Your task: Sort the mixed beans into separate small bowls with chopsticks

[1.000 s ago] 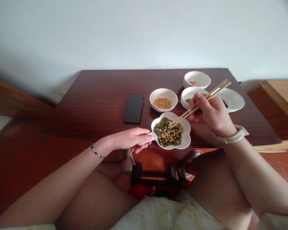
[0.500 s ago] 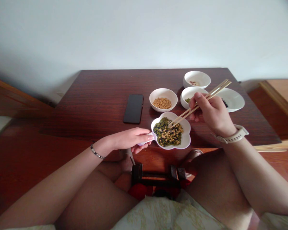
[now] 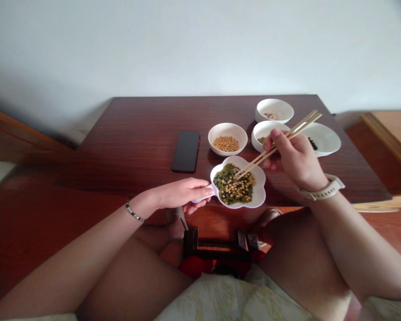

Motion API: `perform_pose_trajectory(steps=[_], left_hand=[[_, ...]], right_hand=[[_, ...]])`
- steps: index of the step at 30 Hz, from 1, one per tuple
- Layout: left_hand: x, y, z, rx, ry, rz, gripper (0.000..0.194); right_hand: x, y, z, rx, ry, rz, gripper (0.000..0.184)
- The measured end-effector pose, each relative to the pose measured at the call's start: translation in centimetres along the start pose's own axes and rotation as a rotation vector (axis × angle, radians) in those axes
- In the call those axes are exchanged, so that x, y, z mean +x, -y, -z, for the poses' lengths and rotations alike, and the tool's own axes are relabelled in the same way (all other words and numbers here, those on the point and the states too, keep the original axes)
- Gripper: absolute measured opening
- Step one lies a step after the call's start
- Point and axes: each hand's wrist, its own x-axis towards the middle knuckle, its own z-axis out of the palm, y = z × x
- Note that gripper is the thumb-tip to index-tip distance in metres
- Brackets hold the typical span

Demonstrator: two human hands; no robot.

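Head: right hand [image 3: 299, 160] (curled) grips chopsticks [image 3: 300, 131].

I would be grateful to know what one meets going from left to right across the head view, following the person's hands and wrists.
Dark bracelet → left hand → white flower-shaped dish → right hand → pale wristband.
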Motion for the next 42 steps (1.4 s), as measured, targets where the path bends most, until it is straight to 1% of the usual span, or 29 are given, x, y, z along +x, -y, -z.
perform_pose_trajectory(steps=[3, 5, 7, 11, 13, 17, 21, 23, 25, 28, 30, 36, 42], left_hand=[[0.0, -0.1, 0.0, 0.003, -0.002, 0.002, 0.052], [0.0, -0.1, 0.0, 0.006, -0.005, 0.006, 0.053], [0.0, -0.1, 0.0, 0.01, -0.012, 0.013, 0.053], [0.1, 0.0, 0.0, 0.01, -0.025, 0.011, 0.053], [0.1, 0.1, 0.0, 0.01, -0.014, 0.0, 0.053], [0.1, 0.2, 0.1, 0.01, -0.003, -0.007, 0.052], [0.1, 0.1, 0.0, 0.015, -0.01, 0.006, 0.055], [0.2, 0.0, -0.1, 0.018, -0.011, 0.006, 0.055], [0.2, -0.1, -0.1, 0.019, -0.01, 0.004, 0.055], [0.1, 0.0, 0.0, 0.018, -0.006, 0.002, 0.054], [0.1, 0.1, 0.1, 0.016, -0.001, 0.0, 0.052], [0.3, 0.3, 0.2, 0.01, 0.009, -0.002, 0.051], [0.4, 0.2, 0.2, 0.008, 0.005, 0.003, 0.051]], right_hand=[[0.0, -0.1, 0.3, 0.042, -0.035, -0.029, 0.078], [0.2, -0.4, 0.4, 0.085, -0.081, -0.017, 0.074], [0.6, -0.7, 0.4, 0.119, -0.157, 0.027, 0.069], [1.5, -1.3, -0.2, 0.174, -0.355, 0.129, 0.066], [1.8, -1.4, -0.6, 0.192, -0.412, 0.15, 0.067], [2.1, -1.3, -1.2, 0.238, -0.373, 0.153, 0.065], [2.1, -1.2, -1.2, 0.332, -0.432, 0.201, 0.068], [1.9, -1.2, -0.9, 0.336, -0.396, 0.183, 0.067], [1.6, -1.4, -0.4, 0.293, -0.312, 0.128, 0.067], [1.1, -1.6, 0.2, 0.177, -0.192, 0.052, 0.072], [0.8, -1.7, 0.2, 0.124, -0.144, 0.042, 0.076], [0.7, -1.6, -0.4, 0.109, -0.097, 0.063, 0.08], [0.5, -1.5, -0.6, 0.064, -0.093, 0.086, 0.08]])
